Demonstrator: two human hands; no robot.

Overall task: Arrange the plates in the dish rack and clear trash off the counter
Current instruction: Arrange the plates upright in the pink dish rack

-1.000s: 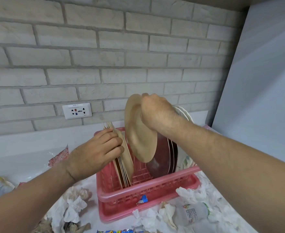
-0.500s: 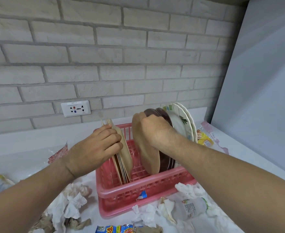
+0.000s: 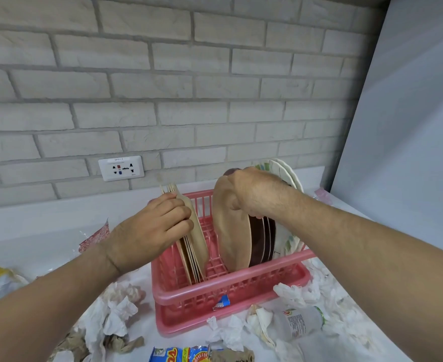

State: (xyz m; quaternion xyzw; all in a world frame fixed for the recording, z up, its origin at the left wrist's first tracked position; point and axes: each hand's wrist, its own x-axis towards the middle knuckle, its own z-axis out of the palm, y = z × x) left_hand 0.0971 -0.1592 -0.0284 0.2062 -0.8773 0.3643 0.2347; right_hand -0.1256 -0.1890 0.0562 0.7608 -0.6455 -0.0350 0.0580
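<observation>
Right hand (image 3: 257,194) grips tan plate (image 3: 232,239) by its top rim, plate upright in pink dish rack (image 3: 215,286) beneath it. Left hand (image 3: 147,231) clasps stack of tan plates (image 3: 198,241); crumpled tissues (image 3: 118,314) on table (image 3: 45,239) below.

White counter (image 3: 32,246), pink dish rack (image 3: 230,291), crumpled tissues (image 3: 115,314) (scattered); snack wrapper (image 3: 178,354)

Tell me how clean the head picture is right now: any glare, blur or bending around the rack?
Head view: light is soft and even, no glare on the tan plate held by the right hand; same view, the wide lens bows the brick wall lines toward the edges; the rack and the plate stack in the left hand look sharp.
</observation>
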